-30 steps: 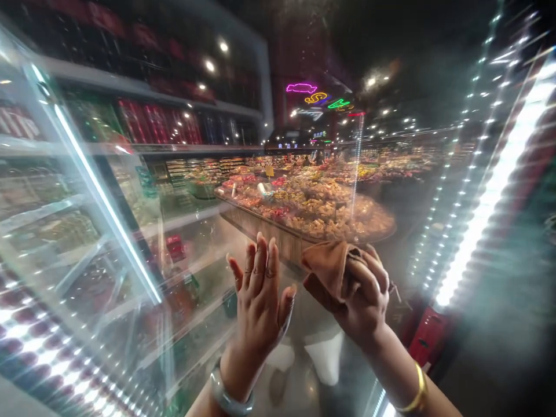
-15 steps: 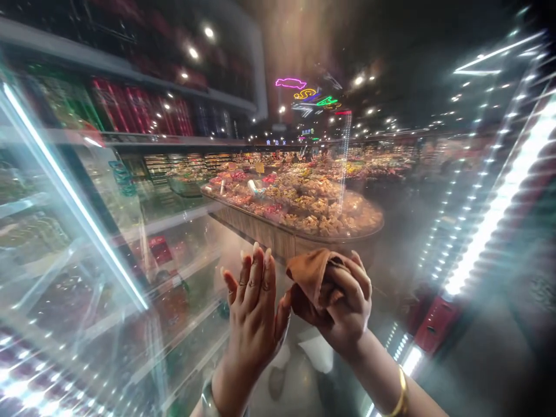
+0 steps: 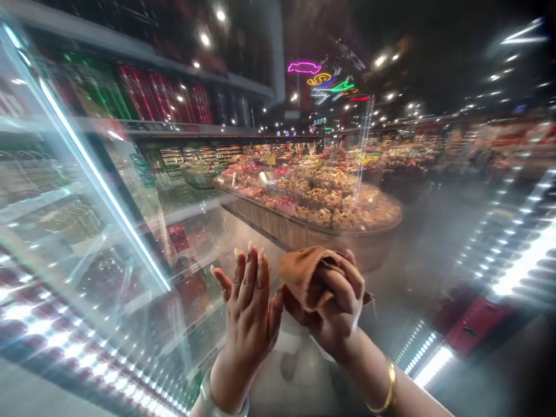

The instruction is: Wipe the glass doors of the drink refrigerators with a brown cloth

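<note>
My left hand (image 3: 249, 307) is held up flat with the fingers stretched, its back toward me, and it seems to rest against a clear glass pane. A pale bangle (image 3: 212, 397) circles that wrist. Just to the right, my right hand (image 3: 336, 304) grips a bunched brown cloth (image 3: 304, 272). The cloth covers part of its fingers and seems to press on the same glass. My left thumb comes close to the cloth; whether they touch I cannot tell. On my right wrist is a gold bangle (image 3: 388, 388).
Beyond the glass stands a wood-sided display island (image 3: 269, 223) heaped with wrapped goods. Bright light strips (image 3: 104, 174) run along the left and right. A red object (image 3: 475, 324) lies at lower right. Neon signs (image 3: 321, 78) hang at the back. Reflections blur the glass.
The view has turned left, so the display island and lights sit farther right. Both hands have shifted slightly left in the picture. My right hand still grips the cloth; the left stays flat.
</note>
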`<state>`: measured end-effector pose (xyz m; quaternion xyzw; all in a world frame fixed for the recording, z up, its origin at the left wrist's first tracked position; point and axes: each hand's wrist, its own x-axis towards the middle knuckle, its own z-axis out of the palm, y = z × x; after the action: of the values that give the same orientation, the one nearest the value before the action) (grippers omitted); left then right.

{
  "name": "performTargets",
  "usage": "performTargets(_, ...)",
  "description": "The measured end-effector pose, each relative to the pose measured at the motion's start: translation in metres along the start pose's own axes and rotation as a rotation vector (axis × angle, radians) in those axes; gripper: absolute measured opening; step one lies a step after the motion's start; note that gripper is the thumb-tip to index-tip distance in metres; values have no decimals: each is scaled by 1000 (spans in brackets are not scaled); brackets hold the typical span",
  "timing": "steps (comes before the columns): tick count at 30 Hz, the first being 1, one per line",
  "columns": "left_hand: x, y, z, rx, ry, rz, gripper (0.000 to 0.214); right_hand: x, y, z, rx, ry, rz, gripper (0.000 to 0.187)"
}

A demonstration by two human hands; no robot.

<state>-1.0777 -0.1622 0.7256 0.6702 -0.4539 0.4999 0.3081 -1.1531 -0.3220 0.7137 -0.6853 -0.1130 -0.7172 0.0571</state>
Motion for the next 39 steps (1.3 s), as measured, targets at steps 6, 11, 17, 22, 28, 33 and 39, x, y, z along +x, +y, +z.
performTargets(6, -20, -20, -9, 21, -7, -7, 66, -16, -12, 2, 112, -176, -181, 15)
performTargets(11, -30, -21, -12, 46, -39, -14, 71, -12, -11, -4, 15, -115, -29, 13)
performTargets(17, -43, -29, -19, 25, -38, -59, 65, -4, -39, 25, 109, -181, -101, 10)
performTargets(22, -44, -35, -28, 59, -48, -54, 73, -28, -31, 9, 168, -238, -96, 18)
performTargets(28, -52, -44, -31, 49, -26, -75, 68, -2, -52, 40, 124, -156, -68, 10)
performTargets(33, -65, -54, -40, 76, -29, -110, 68, -23, -57, 37, 167, -258, -171, 13)
performTargets(39, -72, -39, -41, 82, -93, -120, 81, -45, -34, 7, 186, -223, -77, 16)
